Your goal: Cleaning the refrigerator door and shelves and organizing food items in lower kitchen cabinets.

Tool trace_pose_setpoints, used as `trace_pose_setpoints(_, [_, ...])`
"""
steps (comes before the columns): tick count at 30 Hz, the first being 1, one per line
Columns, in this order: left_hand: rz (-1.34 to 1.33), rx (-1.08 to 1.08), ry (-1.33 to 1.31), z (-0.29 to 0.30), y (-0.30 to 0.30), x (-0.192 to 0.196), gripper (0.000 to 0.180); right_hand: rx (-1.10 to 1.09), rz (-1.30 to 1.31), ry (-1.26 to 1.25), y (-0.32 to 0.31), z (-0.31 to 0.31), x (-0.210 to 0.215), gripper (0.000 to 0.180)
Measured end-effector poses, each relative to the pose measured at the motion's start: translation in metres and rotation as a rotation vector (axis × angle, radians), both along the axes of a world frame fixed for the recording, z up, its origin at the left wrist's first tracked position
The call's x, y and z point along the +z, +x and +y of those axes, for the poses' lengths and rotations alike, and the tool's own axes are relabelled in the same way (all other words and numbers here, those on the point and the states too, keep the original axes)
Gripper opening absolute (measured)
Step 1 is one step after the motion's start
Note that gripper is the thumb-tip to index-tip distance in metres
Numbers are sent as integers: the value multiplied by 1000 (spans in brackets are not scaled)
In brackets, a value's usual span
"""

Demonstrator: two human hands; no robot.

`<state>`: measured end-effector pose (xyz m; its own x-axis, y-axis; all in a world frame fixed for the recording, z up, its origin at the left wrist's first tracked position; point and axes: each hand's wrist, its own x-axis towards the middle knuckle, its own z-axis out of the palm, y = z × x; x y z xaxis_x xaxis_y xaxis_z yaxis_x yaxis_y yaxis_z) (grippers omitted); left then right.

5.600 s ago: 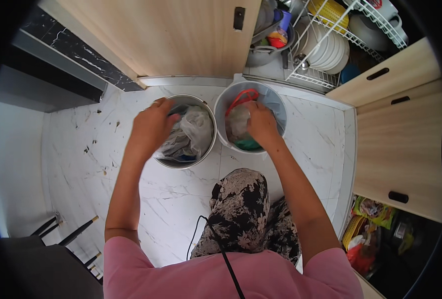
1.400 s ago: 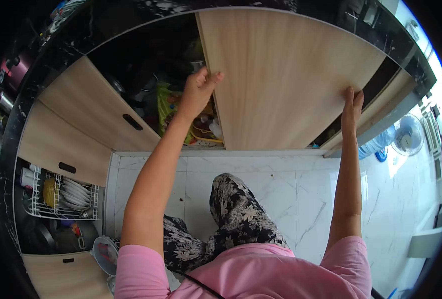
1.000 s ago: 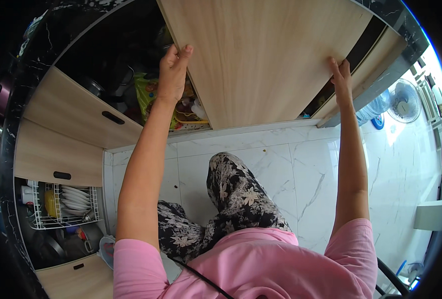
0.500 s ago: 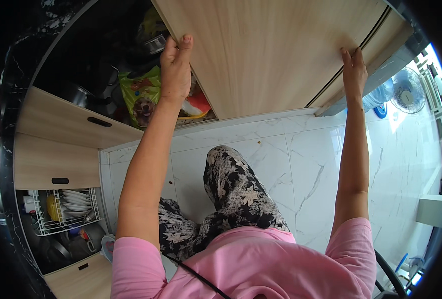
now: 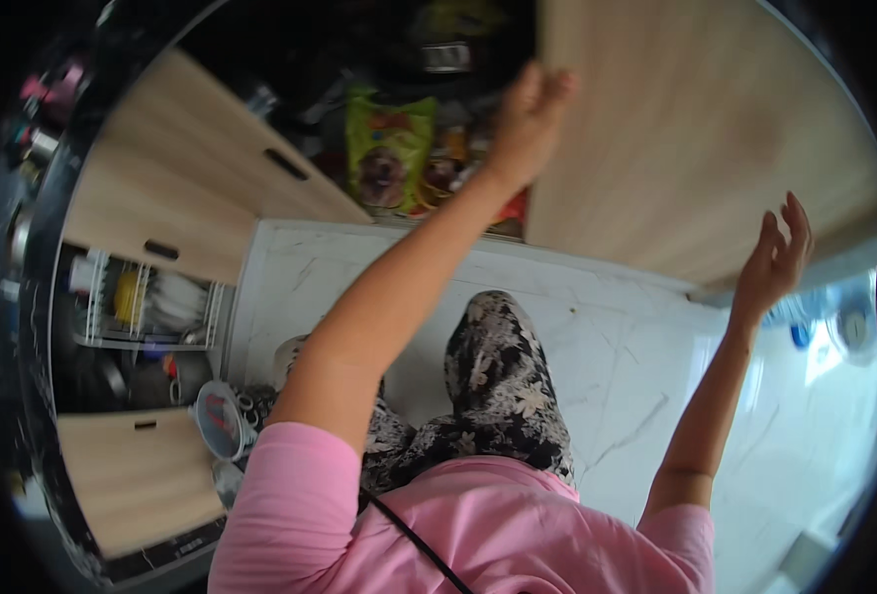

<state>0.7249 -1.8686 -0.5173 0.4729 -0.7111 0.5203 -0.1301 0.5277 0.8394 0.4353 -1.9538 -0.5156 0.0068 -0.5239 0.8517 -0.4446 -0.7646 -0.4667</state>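
My left hand (image 5: 530, 127) is closed on the left edge of a light wood cabinet door (image 5: 676, 129), slightly blurred. My right hand (image 5: 775, 259) is held up near the door's lower right part, its fingers apart and nothing in them. Left of the door, the dark cabinet opening shows a green bag (image 5: 389, 148) with a dog pictured on it. Red and yellow packs (image 5: 448, 163) stand beside the bag, partly hidden by my left forearm. Farther back, a small metallic item (image 5: 445, 57) is too blurred to name.
Another wooden door (image 5: 216, 139) with a dark handle slot stands at the left. Below it, a pull-out white wire rack (image 5: 151, 302) holds plates. A grey-white basket (image 5: 219, 421) is near my left elbow. A fan (image 5: 854, 332) stands on the marble-look floor (image 5: 607, 396) at right.
My right hand has let go of the door's right edge and its fingers have spread. My left hand, still on the door edge, has shifted right; more of the cabinet opening shows. The view has turned.
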Motion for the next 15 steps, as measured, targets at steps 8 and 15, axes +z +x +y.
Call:
trace_pose_setpoints(8, [-317, 582, -21, 67, 34, -23, 27, 174, 240, -352, 117, 59, 38, 34])
trace_pose_setpoints(15, [-105, 1583, 199, 187, 239, -97, 30, 85, 257, -459, 145, 75, 61, 36])
